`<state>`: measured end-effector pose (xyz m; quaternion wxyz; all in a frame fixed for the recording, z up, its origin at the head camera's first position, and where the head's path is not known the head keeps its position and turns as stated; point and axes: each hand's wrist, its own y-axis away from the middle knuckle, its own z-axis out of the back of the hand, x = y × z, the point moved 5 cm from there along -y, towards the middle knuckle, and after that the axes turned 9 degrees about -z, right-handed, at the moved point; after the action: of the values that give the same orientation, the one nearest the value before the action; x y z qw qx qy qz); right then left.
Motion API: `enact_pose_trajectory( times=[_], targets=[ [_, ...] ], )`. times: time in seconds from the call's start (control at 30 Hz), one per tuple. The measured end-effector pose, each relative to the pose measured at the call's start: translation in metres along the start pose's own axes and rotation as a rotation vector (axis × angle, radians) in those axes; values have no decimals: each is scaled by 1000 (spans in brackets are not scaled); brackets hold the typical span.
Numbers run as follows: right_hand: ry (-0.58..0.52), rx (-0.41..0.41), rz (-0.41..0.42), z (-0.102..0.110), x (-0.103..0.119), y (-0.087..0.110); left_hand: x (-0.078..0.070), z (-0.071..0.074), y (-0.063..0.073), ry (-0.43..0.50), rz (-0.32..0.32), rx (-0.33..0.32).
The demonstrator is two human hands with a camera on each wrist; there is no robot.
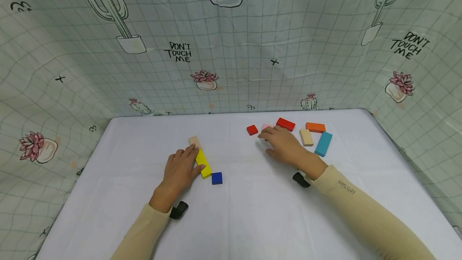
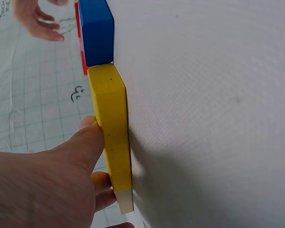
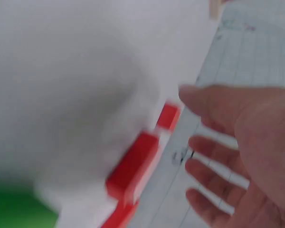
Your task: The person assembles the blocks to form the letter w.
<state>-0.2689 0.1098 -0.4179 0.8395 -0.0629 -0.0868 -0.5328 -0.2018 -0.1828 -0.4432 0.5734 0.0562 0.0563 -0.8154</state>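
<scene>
My left hand point(image 1: 179, 169) rests on a long yellow block point(image 1: 203, 163), its thumb and fingers touching the upper face. Beyond the yellow block's far end sits a small beige block point(image 1: 194, 141), partly under the fingertips. A blue block point(image 1: 217, 178) lies at the near end, close against the yellow one in the left wrist view. My right hand point(image 1: 285, 144), fingers spread and holding nothing, is over the table at the right. By its fingertips are a small red block point(image 1: 252, 130), a partly hidden pink block point(image 1: 266, 126) and a longer red block point(image 1: 285, 124).
Right of that hand lie a cream block point(image 1: 306, 137), an orange block point(image 1: 315, 127) and a teal block point(image 1: 323, 144). A blurred green thing point(image 3: 19, 209) appears low in the right wrist view. Patterned cloth point(image 1: 231, 51) hangs behind the white table point(image 1: 252, 220).
</scene>
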Motion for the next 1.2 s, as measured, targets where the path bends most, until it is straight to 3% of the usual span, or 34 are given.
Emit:
enact_pose_trajectory(
  times=[0.2,0.43,0.67,0.9,1.2],
  targets=[
    [-13,33,77,7,-30,0,-1,1,1,0,2,-7],
    [18,75,152,6,-48,-4,-1,2,1,-3,-5,-19],
    [21,79,267,6,-54,-3,0,0,1,-1,-5,-19],
    [31,101,280,6,-53,-4,0,-1,1,0,-5,-22],
    [93,55,354,5,-52,-11,0,1,2,-3,-9,-32]
  ],
)
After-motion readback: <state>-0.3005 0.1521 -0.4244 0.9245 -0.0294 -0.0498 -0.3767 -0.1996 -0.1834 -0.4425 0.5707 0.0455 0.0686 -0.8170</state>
